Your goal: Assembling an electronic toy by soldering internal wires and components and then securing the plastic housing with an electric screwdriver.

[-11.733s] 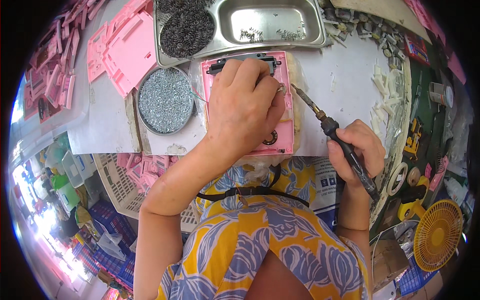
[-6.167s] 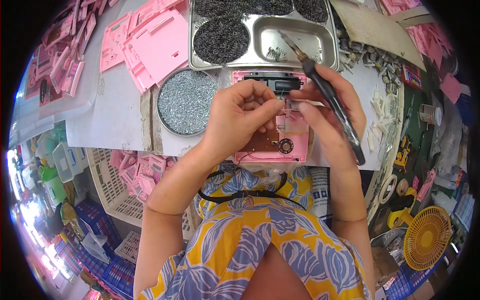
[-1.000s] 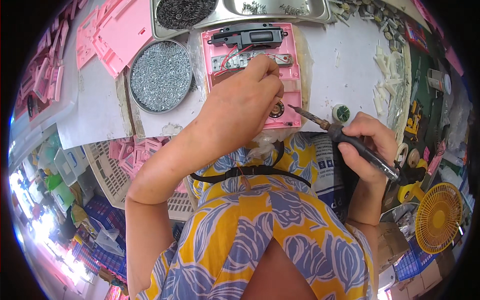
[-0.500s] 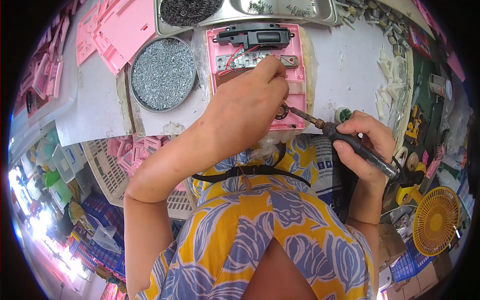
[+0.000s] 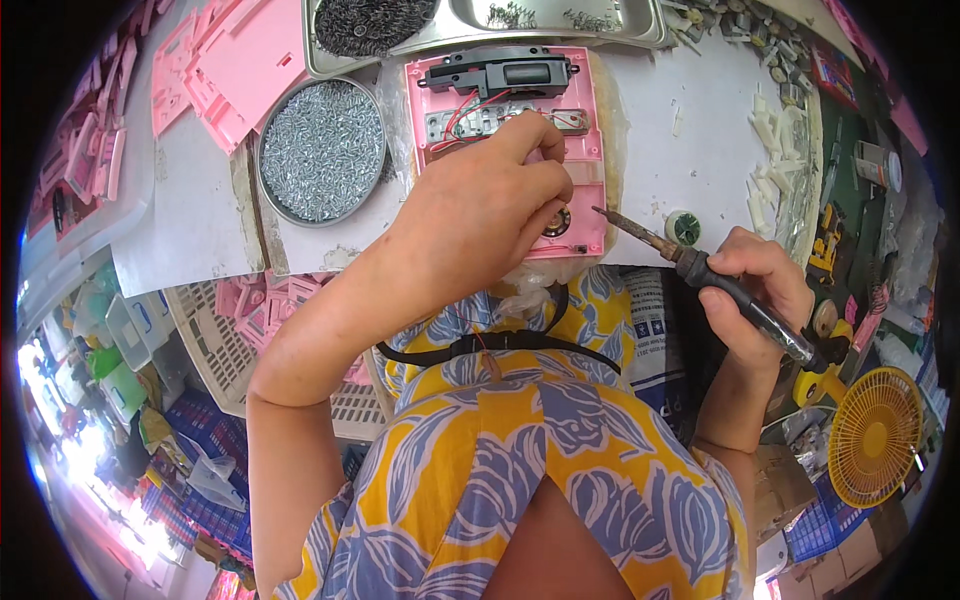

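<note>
A pink plastic casing lies in front of me on the table. Across its top sits a black plastic part, and below that a silvery strip with thin red wires. My left hand rests over the casing's middle, fingers closed in a pinch; whatever is between them is hidden. Just under those fingers shows a small round speaker-like part. My right hand grips the dark handle of a soldering iron, whose tip points at the casing's right side, apart from the left fingers.
Left of the casing stands a round dish of small screws. A metal tray holding springs is behind. Pink panels lie at far left, white plastic pieces at right, with a small green-topped spool near the iron.
My right hand has drawn the soldering iron back to the right, its tip leaving the round part. My left hand shifted slightly, still closed over the casing.
</note>
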Tool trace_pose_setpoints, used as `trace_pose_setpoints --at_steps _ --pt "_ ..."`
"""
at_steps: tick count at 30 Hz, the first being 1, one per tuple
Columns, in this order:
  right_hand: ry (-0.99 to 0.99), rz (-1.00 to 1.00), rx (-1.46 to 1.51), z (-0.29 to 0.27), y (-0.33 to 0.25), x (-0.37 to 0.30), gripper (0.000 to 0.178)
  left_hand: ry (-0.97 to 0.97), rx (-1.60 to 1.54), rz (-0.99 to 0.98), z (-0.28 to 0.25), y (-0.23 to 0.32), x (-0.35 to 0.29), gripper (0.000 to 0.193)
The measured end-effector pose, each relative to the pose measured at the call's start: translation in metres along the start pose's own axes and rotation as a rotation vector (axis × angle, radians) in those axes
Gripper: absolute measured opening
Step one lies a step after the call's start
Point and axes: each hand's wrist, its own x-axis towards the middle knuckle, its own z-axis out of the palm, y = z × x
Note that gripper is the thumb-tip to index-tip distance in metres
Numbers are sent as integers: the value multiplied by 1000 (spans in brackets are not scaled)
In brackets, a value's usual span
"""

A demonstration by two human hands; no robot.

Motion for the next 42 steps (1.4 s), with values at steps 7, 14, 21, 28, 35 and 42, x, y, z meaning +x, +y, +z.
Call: trace_pose_setpoints --at_steps 7,14,21,28,35,42 --pt "-91 1 -47 4 1 6 27 -54 77 36 -3 1 1 16" --pt "-114 10 -78 6 1 8 26 -93 184 78 -4 6 3 17" --pt "-127 -18 -149 9 -1 12 25 -114 214 78 -4 13 3 15" --pt "-74 5 -156 -3 -16 4 26 -101 248 93 -2 12 0 11" --pt "437 124 -277 -71 -9 -66 28 -120 267 114 -1 8 1 13" --pt "1199 27 -263 -175 -22 -141 6 -35 227 176 3 11 7 18"
